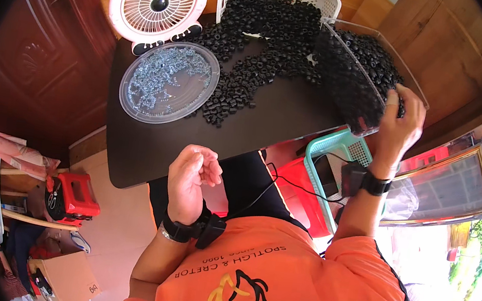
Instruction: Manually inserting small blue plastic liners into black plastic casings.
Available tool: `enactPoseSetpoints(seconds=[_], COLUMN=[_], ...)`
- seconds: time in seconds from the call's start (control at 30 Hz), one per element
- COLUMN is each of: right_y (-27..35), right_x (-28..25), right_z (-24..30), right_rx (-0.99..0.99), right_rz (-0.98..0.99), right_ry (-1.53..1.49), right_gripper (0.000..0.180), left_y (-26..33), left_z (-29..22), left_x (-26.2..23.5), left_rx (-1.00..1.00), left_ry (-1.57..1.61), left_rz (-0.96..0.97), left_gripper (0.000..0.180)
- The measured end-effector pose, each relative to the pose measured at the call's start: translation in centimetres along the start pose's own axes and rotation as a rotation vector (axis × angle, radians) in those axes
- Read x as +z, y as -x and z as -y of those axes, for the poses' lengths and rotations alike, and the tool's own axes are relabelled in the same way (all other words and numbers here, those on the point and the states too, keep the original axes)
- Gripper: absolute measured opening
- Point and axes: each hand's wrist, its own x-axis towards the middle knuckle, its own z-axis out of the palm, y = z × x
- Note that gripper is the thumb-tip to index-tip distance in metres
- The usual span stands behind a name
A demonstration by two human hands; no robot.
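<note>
Our right grip (404, 117) reaches over the rim of the clear bin (349, 85), at the black parts (371, 49) inside; we cannot tell whether it is clamped on any. Our left grip (192, 174) is curled near the desk (292, 115); we cannot tell whether its fingertips meet.

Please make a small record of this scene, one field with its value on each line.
Right hand: at the clear box's end; exact grip unclear
Left hand: raised near the table edge, fingers curled; contents unclear
Clear box: right side, full of black pieces
Table: dark, more black pieces spread loose
Round tray: left side, holding tiny shiny pieces
Behind: pink fan, white basket with black pieces
</note>
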Motion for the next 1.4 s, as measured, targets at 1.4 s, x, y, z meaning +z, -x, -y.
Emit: enactPoseSetpoints(seconds=[1.4], right_y=[4.8], right_x=[19.4], right_z=[12.1], right_rx=[-0.356], right_rz=[0.931], right_ry=[-0.308], right_gripper=[0.02], left_y=[0.8], left_z=[-1.2], left_x=[-0.7], left_rx=[-0.003], left_ry=[-0.062], left_rz=[-0.047], left_gripper=[0.029])
